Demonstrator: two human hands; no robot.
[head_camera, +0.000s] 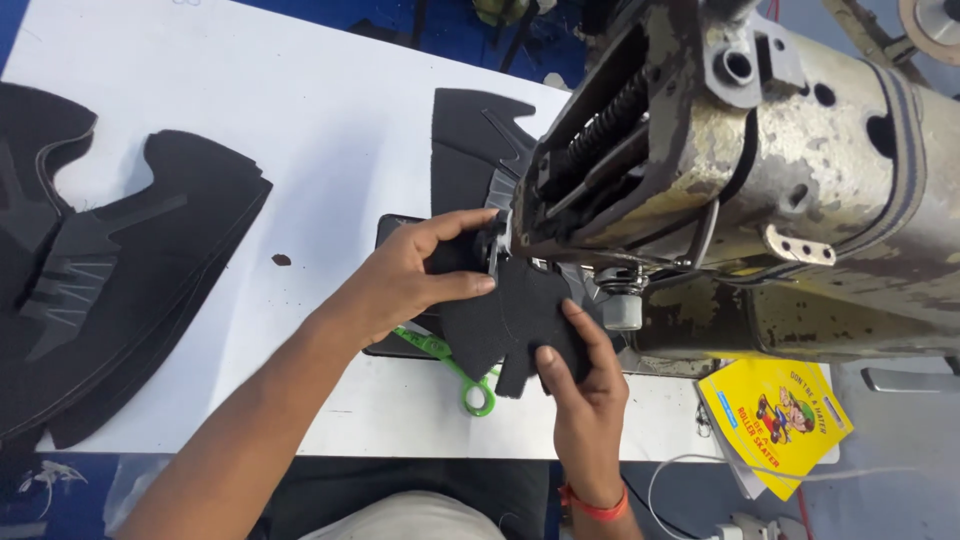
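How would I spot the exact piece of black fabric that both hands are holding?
Start at the big worn sewing machine on the white table. Just under its head, the left hand and right hand hold a small black fabric piece. Unlike the large stack of black pieces lying at the table's far left, it is gripped by fingers, above green-handled scissors.

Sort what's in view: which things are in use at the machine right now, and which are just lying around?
In use: black fabric piece, left hand, right hand, sewing machine.

Lying about: stacked black cut pieces, green-handled scissors, yellow booklet, dark scrap.
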